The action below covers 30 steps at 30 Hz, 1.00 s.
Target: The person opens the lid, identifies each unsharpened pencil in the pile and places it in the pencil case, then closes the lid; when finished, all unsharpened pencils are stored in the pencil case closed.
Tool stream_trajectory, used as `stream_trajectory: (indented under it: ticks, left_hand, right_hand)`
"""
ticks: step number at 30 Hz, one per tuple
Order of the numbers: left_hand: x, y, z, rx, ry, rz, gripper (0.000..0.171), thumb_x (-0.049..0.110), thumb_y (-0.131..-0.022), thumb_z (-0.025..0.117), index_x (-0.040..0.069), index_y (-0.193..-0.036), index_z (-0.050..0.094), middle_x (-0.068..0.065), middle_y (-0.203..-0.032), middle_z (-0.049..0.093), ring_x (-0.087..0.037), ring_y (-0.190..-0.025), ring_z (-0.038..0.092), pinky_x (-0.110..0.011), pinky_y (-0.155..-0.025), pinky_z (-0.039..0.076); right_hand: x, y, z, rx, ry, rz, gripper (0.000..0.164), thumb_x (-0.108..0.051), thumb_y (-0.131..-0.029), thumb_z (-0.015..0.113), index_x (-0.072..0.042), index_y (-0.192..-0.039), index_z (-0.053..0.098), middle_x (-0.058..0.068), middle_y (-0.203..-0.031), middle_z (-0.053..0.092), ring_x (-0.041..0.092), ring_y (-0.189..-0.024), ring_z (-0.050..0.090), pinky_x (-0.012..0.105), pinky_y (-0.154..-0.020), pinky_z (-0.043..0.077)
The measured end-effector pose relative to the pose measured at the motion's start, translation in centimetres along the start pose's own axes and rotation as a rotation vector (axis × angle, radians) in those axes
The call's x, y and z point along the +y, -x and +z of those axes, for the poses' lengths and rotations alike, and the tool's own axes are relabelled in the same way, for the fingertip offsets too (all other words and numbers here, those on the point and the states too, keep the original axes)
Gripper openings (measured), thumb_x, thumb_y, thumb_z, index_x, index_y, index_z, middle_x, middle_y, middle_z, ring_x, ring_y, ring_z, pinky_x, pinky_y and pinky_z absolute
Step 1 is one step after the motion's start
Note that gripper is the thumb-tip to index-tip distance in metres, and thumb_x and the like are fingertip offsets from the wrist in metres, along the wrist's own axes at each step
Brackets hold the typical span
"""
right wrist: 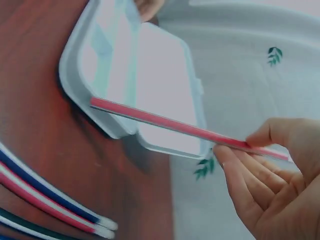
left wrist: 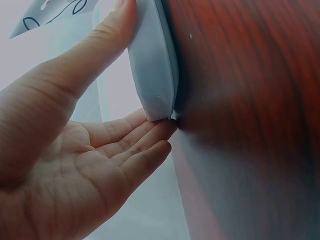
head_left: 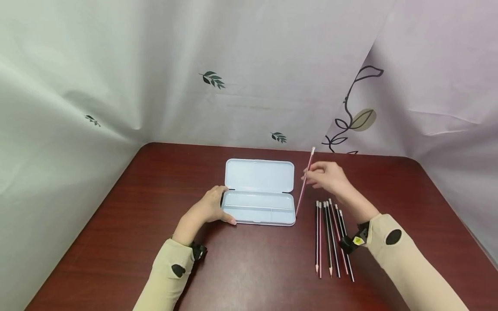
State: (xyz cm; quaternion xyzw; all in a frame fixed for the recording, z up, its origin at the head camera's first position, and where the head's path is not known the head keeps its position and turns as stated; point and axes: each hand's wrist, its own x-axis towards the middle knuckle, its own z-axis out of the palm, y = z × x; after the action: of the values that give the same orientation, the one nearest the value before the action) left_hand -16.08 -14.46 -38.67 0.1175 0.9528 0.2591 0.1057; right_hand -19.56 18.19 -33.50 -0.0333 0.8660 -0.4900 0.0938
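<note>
The right hand (head_left: 326,176) pinches a red-striped pencil (head_left: 301,194), tilted, eraser up, at the right front corner of the open pencil case (head_left: 256,200); contact unconfirmed. The left hand (head_left: 210,205) grips the case's left end, thumb in front. Recommended: steady the case, level the pencil, clear the rim.

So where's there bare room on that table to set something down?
The table is bare left of the left hand, in front of the case between the left arm and the loose pencils, and right of the right arm. It's crowded right of the case: the right hand holds a pencil there, with the loose pencils close by.
</note>
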Motion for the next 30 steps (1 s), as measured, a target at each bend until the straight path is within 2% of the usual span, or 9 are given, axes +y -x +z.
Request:
stream_trajectory:
  ticks: [5,11,17,21,26,30]
  left_hand:
    - [0.0,0.1,-0.1,0.005,-0.001,-0.004,0.099,0.032,-0.052,0.092,-0.005,-0.131,0.044,-0.021,-0.125,0.049,-0.033,-0.117,0.047,-0.046,-0.099,0.038]
    - [-0.1,0.0,-0.1,0.006,-0.011,0.016,0.100,0.033,-0.052,0.091,-0.005,-0.130,0.044,-0.021,-0.125,0.049,-0.034,-0.118,0.046,-0.046,-0.099,0.038]
    - [-0.2,0.0,0.0,0.010,-0.013,0.012,0.100,0.034,-0.052,0.092,-0.005,-0.131,0.044,-0.021,-0.127,0.049,-0.035,-0.119,0.045,-0.046,-0.100,0.038]
    - [-0.3,-0.1,0.1,0.018,-0.016,0.010,0.101,0.034,-0.051,0.092,-0.005,-0.131,0.044,-0.021,-0.127,0.049,-0.034,-0.119,0.045,-0.045,-0.100,0.037]
    - [-0.3,-0.1,0.2,0.013,-0.015,0.016,0.099,0.035,-0.052,0.091,-0.005,-0.130,0.045,-0.020,-0.125,0.050,-0.033,-0.117,0.047,-0.044,-0.099,0.038]
    - [-0.2,0.0,0.2,0.021,-0.014,0.008,0.099,0.034,-0.051,0.092,-0.005,-0.129,0.045,-0.020,-0.124,0.051,-0.033,-0.116,0.047,-0.045,-0.098,0.039]
  right_hand:
    - [-1.2,-0.9,-0.4,0.079,0.035,-0.085,0.023,-0.017,-0.090,0.058,0.001,-0.103,0.063,0.016,-0.099,0.070,0.016,-0.081,0.069,0.036,-0.071,0.055]
    - [-1.2,-1.4,1.0,0.072,0.135,-0.238,0.021,-0.018,-0.088,0.064,-0.002,-0.102,0.065,0.013,-0.093,0.071,0.021,-0.081,0.068,0.036,-0.069,0.055]
    - [-0.5,-1.5,2.5,0.003,0.206,-0.439,0.017,-0.010,-0.083,0.068,-0.003,-0.098,0.065,0.009,-0.091,0.071,0.021,-0.084,0.068,0.034,-0.074,0.054]
    - [0.2,-1.7,3.2,-0.071,0.279,-0.557,0.018,-0.005,-0.081,0.069,-0.002,-0.099,0.065,0.006,-0.087,0.071,0.019,-0.080,0.067,0.033,-0.070,0.055]
    - [1.3,-1.4,4.3,-0.111,0.379,-0.578,0.013,-0.008,-0.081,0.069,-0.007,-0.094,0.067,0.000,-0.082,0.070,0.012,-0.076,0.066,0.029,-0.066,0.053]
    - [1.2,-1.1,5.3,-0.124,0.481,-0.630,0.013,-0.011,-0.082,0.068,-0.010,-0.095,0.068,-0.002,-0.082,0.070,0.011,-0.076,0.065,0.028,-0.065,0.052]
